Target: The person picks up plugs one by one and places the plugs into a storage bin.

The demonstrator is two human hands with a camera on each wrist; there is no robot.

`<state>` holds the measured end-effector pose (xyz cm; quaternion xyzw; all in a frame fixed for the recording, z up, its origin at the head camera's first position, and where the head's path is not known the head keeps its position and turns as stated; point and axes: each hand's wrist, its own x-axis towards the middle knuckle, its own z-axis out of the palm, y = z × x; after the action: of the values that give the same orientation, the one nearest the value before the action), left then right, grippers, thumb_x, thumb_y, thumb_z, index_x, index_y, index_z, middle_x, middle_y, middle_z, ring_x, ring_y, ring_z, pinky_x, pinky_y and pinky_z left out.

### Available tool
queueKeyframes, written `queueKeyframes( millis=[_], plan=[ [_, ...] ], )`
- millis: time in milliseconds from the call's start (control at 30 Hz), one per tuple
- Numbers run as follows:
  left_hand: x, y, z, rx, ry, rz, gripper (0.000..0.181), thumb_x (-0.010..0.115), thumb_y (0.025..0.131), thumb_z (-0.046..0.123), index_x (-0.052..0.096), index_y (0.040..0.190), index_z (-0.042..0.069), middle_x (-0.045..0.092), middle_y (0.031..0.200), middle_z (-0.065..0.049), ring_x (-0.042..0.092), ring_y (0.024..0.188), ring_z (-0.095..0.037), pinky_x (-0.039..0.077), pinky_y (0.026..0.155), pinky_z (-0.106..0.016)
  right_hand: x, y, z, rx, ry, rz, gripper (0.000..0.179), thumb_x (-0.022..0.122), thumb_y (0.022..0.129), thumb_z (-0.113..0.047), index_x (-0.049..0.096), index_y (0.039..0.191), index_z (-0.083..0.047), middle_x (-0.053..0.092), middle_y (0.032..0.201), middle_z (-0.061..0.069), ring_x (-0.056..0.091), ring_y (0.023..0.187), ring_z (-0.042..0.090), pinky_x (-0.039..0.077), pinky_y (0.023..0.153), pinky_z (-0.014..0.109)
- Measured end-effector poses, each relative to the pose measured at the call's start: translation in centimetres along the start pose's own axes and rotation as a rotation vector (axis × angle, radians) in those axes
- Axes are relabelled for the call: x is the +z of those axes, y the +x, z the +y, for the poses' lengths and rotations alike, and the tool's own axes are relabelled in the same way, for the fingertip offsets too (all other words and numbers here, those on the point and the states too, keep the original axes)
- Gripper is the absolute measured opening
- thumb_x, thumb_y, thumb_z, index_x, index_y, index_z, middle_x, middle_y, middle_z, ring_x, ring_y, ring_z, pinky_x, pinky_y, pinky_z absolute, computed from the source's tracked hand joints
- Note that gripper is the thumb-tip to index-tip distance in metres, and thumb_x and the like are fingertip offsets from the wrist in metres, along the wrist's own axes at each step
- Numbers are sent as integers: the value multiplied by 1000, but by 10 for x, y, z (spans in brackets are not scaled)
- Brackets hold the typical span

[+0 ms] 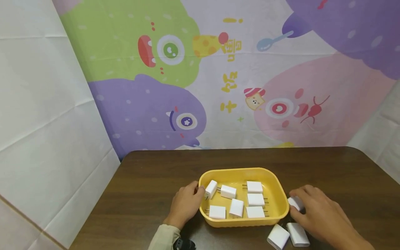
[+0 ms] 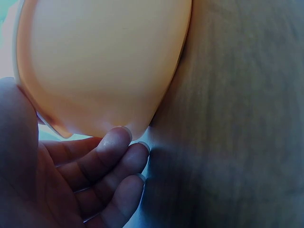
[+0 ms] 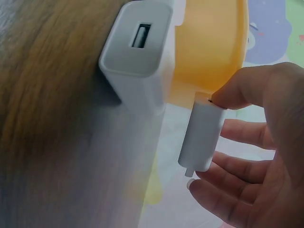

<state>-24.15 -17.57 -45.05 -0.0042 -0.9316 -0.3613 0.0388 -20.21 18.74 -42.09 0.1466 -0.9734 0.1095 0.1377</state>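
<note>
A yellow plastic basket [image 1: 243, 222] stands on the table with several white charger plugs [image 1: 255, 199] lying inside, their metal prongs pointing different ways. At its left end my left hand [image 1: 186, 201] grips the rim, thumb at the top edge and fingers against the outer wall [image 2: 109, 57]. Just beyond the right end, my right hand [image 1: 322, 211] pinches another white charger plug [image 3: 203, 135] between thumb and fingers; a prong shows at its lower end. Near that hand are two more charger plugs [image 1: 278, 236] on the table; a USB port shows on one plug [image 3: 137, 40] in the right wrist view.
The dark brown wooden table [image 1: 150, 177] has rounded far corners. Behind it hangs a cloth [image 1: 218, 132] printed with cartoon monsters. White sheeting [image 1: 47, 104] covers the left side, with more at the right. A dark watch [image 1: 183, 244] sits on the left wrist.
</note>
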Motion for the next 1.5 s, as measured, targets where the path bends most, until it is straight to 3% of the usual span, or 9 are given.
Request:
queueKeyframes(
  millis=[200,567,900,1167,1367,1500],
  plan=[
    [1,-1,-1,6,6,-2,26,50,100,35,54,80,20,48,64,1,47,59,-16,36,57,-34,-3,0,1,-1,-17,19,35,81,78,-32,71,105,-14,63,105,8,61,95,30,53,66,52],
    [-1,1,1,-4,-3,-12,25,50,100,35,56,83,20,49,66,1,48,61,-16,36,57,-34,-9,-1,7,26,0,144,32,79,76,-26,70,104,-14,63,104,8,59,97,33,49,60,57],
    [-1,0,-1,5,9,3,25,50,100,36,55,81,20,49,65,2,48,60,-16,37,58,-34,-17,4,-2,5,5,246,33,79,74,-26,69,103,-14,61,102,8,57,96,32,49,62,57],
    [1,0,-1,-10,-3,-12,25,50,100,36,55,82,20,49,66,1,48,60,-16,37,57,-34,-24,11,-18,29,22,170,33,80,77,-27,70,104,-11,61,107,12,57,100,34,51,72,59],
    [0,0,0,-9,-10,-11,26,49,100,35,54,80,19,48,65,2,47,59,-16,36,56,-34,-24,14,-25,13,29,161,31,80,78,-27,70,102,-12,61,106,10,57,98,31,52,69,55],
    [0,-1,0,-8,-14,-13,26,49,100,35,54,80,19,48,65,2,47,58,-16,36,55,-33,-24,16,-32,22,47,101,31,79,80,-28,70,104,-12,60,108,9,56,100,31,52,73,55]
  ],
)
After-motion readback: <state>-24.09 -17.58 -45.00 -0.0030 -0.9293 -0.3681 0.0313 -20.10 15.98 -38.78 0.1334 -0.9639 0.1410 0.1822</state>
